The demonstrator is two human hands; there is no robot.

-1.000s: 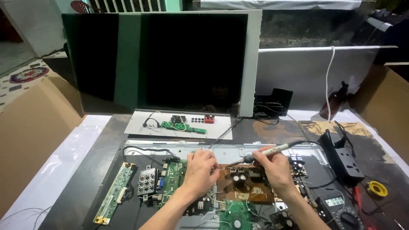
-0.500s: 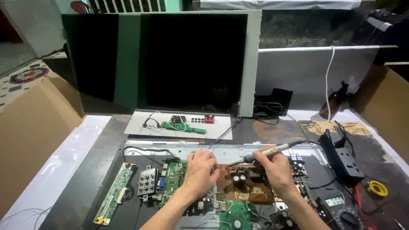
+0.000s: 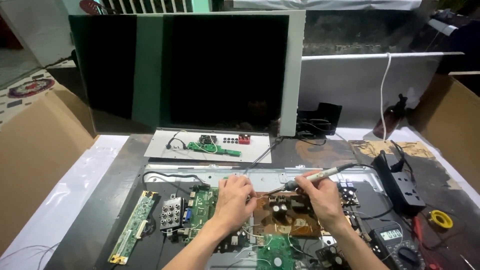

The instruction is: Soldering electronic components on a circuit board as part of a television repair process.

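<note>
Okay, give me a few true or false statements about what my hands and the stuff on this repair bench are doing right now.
1. The right hand holds a soldering iron. True.
2. The left hand holds the multimeter. False: the multimeter lies at the right, untouched.
3. The yellow solder spool lies right of the hands. True.
4. The long narrow green board lies right of the brown board. False: it lies at the left.

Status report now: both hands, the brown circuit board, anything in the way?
Right hand holds grey soldering iron, tip between both hands. Left hand fingers pinched beside tip. Brown circuit board lies flat underneath. Nothing blocks.
</note>
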